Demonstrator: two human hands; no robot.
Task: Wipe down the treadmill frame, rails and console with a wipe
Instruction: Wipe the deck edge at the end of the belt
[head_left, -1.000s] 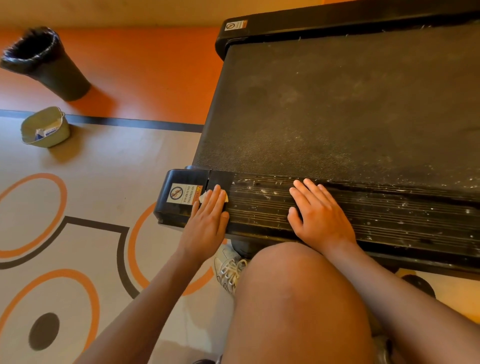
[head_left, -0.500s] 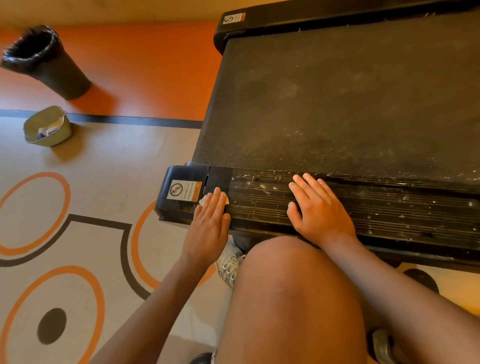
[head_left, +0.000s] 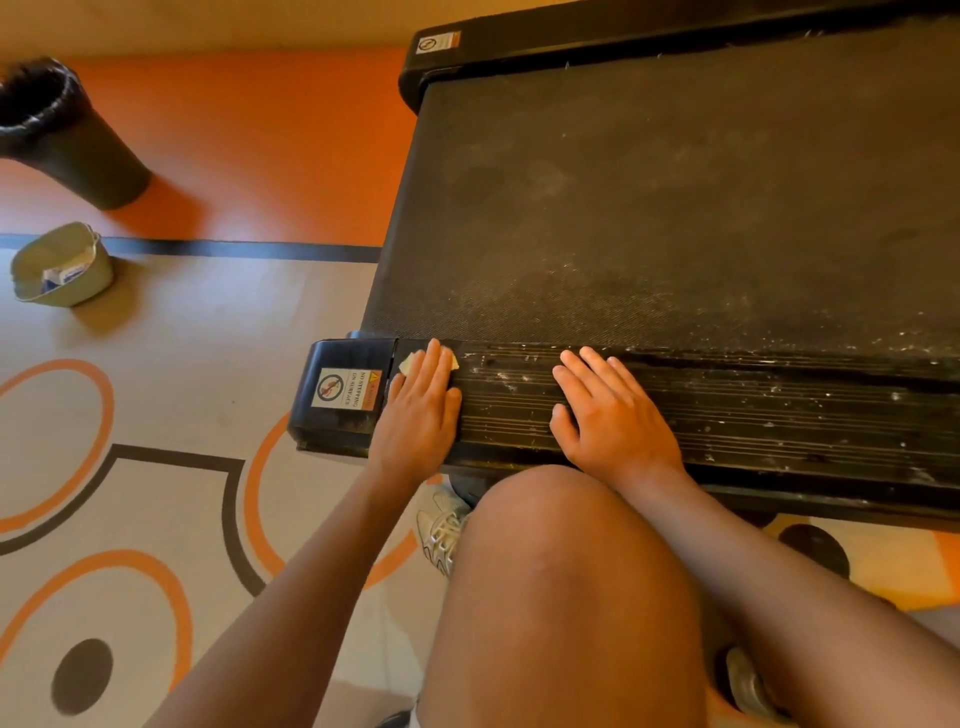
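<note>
Wiping of the near side rail (head_left: 779, 410) is the step in hand: the left hand (head_left: 418, 410) lies flat, fingers straight and together, pressing a small pale wipe (head_left: 406, 364) onto the rail's end, just beside the end cap (head_left: 337, 358) with its warning sticker (head_left: 345, 388). The right hand (head_left: 610, 415) rests flat on the rail, fingers slightly spread, holding nothing. White specks litter the rail beyond it, so the next stroke likely needs that hand lifted clear. A greenish bucket (head_left: 98, 275) and a black bin (head_left: 78, 150) stand well apart on the floor.

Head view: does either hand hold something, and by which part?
The left hand presses the wipe flat on the side rail, covering its middle; it is not gripped. The right hand rests on the rail, empty.
</note>
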